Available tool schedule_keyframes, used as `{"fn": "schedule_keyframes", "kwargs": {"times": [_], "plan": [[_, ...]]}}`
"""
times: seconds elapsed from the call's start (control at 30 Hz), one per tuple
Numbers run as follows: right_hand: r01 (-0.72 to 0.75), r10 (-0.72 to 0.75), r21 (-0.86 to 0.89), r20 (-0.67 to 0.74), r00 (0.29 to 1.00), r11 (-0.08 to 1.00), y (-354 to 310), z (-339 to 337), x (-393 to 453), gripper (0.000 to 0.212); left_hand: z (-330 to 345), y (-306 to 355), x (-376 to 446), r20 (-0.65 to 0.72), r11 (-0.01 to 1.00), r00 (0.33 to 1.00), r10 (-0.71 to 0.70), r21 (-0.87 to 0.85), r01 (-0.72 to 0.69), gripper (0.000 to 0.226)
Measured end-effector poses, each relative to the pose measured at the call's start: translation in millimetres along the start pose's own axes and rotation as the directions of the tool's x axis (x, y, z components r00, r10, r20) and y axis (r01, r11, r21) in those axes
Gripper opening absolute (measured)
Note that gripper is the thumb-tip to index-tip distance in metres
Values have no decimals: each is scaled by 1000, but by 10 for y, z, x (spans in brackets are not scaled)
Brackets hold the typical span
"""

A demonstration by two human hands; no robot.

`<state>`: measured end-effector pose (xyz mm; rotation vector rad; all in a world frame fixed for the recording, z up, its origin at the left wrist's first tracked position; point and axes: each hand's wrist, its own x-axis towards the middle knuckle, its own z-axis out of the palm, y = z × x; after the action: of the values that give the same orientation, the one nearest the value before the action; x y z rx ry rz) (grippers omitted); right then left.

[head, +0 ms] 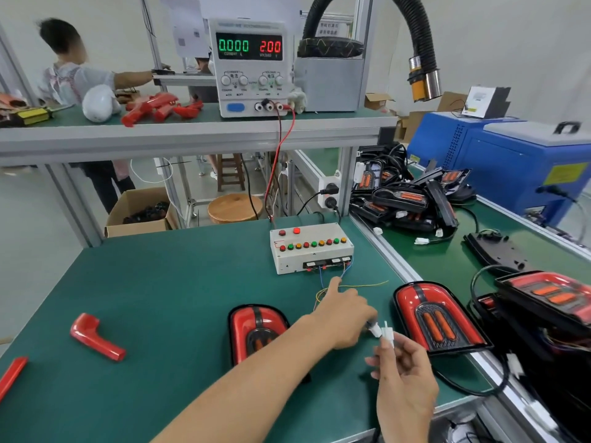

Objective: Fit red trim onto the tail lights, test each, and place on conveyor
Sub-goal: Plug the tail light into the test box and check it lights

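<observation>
Red-trimmed black plastic tail lights (439, 318) are at the test step; my left hand (343, 314) and right hand (404, 369) each pinch a small white plug (382, 332); next I think I push them together.

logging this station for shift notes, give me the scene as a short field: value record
left hand: holds the tester-side white plug, index finger extended
right hand: pinches the white connector, meeting that plug
tail lights on mat: one partly behind the left forearm, one at the right edge
test box: one top red lamp lit
power supply: reads 0.000 and 2.00
loose red trim: lying left on the mat
conveyor: pile of untrimmed lights
</observation>
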<state>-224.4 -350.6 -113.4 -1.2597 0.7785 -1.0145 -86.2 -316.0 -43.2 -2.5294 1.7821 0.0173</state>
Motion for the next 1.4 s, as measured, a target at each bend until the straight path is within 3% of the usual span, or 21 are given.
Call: {"fn": "schedule_keyframes", "kwargs": {"times": [0.17, 0.3, 0.57, 0.83, 1.17, 1.3, 1.4], "plan": [[5, -5, -9, -11, 1000, 1000, 17, 7, 19, 13, -51, -135, -36, -63, 950, 998, 11, -310, -30, 24], [-1, 4, -52, 52, 999, 999, 38, -5, 26, 13, -172, -314, -51, -80, 811, 993, -90, -585, 26, 18], [-4, 11, -66, 110, 994, 998, 11, 18, 17, 18, -208, -399, -149, -24, 734, 1000, -3, -679, -14, 16], [18, -5, -99, 135, 991, 995, 4, 25, 11, 21, -208, -402, -173, 20, 655, 999, -49, -754, 47, 17], [16, 5, -135, 154, 988, 991, 9, 23, 22, 20, -168, -374, -187, 29, 744, 999, 14, -668, 9, 22], [-12, 36, -141, 166, 986, 990, -6, 35, 31, 11, -239, -360, -213, -16, 904, 992, 125, -411, -120, 27], [-30, 54, -149, 160, 986, 988, -25, 43, 29, 10, -335, -317, -169, -26, 955, 966, 255, -151, -256, 25]]}}
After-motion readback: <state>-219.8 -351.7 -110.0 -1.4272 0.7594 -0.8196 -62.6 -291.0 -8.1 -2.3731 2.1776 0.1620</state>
